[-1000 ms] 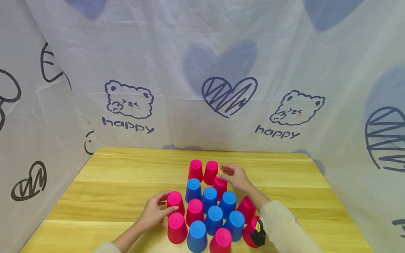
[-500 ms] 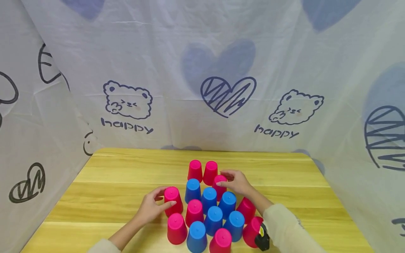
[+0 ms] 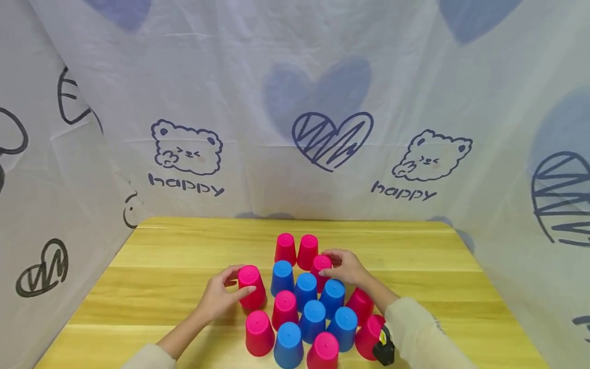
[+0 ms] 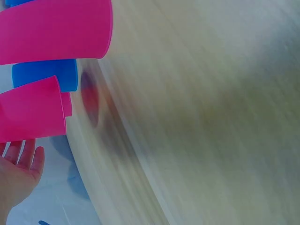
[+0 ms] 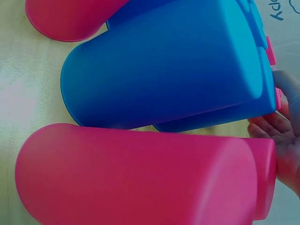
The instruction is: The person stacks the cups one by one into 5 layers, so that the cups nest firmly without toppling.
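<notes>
The outer pink cup (image 3: 254, 301) now stands farther left and farther from the person than a second ago, its long axis near upright, between the left hand (image 3: 218, 294)'s gripping thumb and fingers and apart from the blue cup (image 3: 282, 279) to its right. The right hand (image 3: 348, 267), earlier looser, pinches the rear pink cup (image 3: 320, 263), which lies just left of its palm, near the other hand's cup.

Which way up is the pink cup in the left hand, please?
The pink cup is upside down: the head view shows its closed base uppermost, wider end below.
</notes>
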Demonstrator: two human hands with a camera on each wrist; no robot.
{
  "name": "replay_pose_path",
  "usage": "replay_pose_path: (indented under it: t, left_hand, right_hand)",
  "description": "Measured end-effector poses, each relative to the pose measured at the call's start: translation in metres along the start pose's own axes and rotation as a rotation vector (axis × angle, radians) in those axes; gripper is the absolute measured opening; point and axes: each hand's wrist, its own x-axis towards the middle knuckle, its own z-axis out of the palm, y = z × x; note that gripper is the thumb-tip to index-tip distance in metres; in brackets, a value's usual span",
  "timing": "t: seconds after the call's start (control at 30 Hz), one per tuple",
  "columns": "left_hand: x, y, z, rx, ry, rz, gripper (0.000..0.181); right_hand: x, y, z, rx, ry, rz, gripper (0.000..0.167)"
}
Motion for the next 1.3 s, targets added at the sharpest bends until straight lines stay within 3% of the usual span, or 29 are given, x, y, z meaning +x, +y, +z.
replay_pose_path:
  t: [0.37, 0.57, 0.7, 0.9, 1.13, 1.3]
  left_hand:
    - [0.004, 0.003, 0.001, -0.006, 0.039, 0.038, 0.046]
    - [0.004, 0.003, -0.002, 0.000, 0.062, 0.017, 0.046]
    - [0.008, 0.010, -0.004, 0.009, 0.069, 0.044, 0.045]
    - [0.015, 0.022, -0.010, 0.009, 0.128, 0.099, 0.044]
    - [0.019, 0.028, -0.011, -0.011, 0.100, 0.120, 0.044]
    - [0.027, 0.034, -0.011, -0.026, 0.115, 0.119, 0.042]
  right_hand:
    - [-0.001, 0.002, 0.002, -0.009, 0.005, -0.005, 0.046]
    - [-0.004, 0.005, 0.004, 0.000, 0.017, 0.022, 0.046]
    - [-0.004, 0.005, 0.002, -0.011, 0.043, 0.023, 0.046]
    - [-0.002, 0.002, -0.006, 0.001, 0.046, 0.007, 0.046]
    - [-0.008, 0.007, -0.019, -0.022, 0.047, -0.015, 0.045]
    - [-0.011, 0.009, -0.027, -0.024, 0.042, -0.057, 0.044]
